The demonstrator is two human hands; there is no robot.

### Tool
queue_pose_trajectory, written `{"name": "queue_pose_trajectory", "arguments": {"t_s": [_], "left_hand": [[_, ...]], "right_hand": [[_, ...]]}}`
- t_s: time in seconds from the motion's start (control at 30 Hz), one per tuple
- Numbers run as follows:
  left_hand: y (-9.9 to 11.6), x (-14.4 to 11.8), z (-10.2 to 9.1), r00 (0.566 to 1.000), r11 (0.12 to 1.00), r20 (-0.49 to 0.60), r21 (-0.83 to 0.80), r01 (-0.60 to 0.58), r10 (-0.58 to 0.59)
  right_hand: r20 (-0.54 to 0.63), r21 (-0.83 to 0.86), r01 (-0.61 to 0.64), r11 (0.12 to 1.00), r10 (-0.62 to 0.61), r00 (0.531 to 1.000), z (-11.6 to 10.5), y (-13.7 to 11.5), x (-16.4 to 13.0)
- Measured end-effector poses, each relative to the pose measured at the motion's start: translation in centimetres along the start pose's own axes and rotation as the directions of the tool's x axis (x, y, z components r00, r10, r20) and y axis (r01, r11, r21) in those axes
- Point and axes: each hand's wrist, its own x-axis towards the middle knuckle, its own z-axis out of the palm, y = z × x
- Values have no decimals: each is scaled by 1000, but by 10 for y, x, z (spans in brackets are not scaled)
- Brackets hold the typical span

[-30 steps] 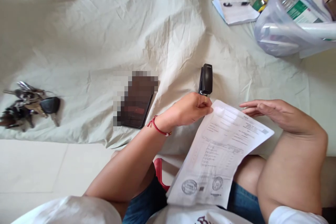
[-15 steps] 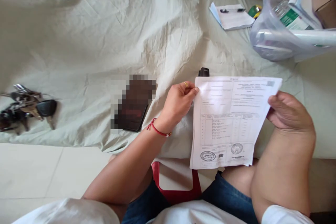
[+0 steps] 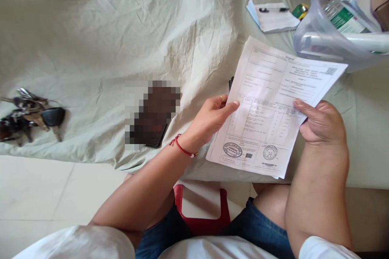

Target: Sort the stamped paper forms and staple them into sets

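Note:
I hold a printed document (image 3: 273, 101) with two round stamps at its bottom, lifted over a pale sheet-covered surface (image 3: 121, 40). My left hand (image 3: 212, 115), with a ring and a red cord at the wrist, pinches the paper's left edge. On the opposite edge my right hand (image 3: 322, 123) grips it, thumb on top. A black stapler (image 3: 231, 83) lies under the paper; only a sliver shows at its left edge.
A dark phone (image 3: 150, 127) lies left of my left hand. A bunch of keys (image 3: 28, 115) sits at the far left. At the back right are a notepad with a pen (image 3: 273, 16) and a clear plastic tub (image 3: 337, 24) of papers. A red stool (image 3: 200, 210) shows between my knees.
The paper went from lying tilted on my lap to being held up in both hands, then farther out over the sheet. It now covers most of the stapler.

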Motion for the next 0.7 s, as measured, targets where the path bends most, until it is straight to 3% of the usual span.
{"name": "queue_pose_trajectory", "arguments": {"t_s": [0.2, 0.43, 0.53, 0.7], "left_hand": [[2, -6, -4, 999, 999, -32, 42, 14, -13], [-7, 3, -14, 980, 985, -182, -137, -105, 79], [-6, 3, -15, 981, 990, -184, -118, -83, 60], [-1, 3, -11, 973, 996, -233, -92, -16, -6]], "right_hand": [[-14, 28, 30, 999, -29, 999, 6, 0, 2], [55, 9, -80, 997, 80, 995, 21, -1, 1], [15, -44, -82, 996, 83, 996, 25, 3, 2], [-108, -47, 8, 999, -13, 994, 20, 11, 8]]}}
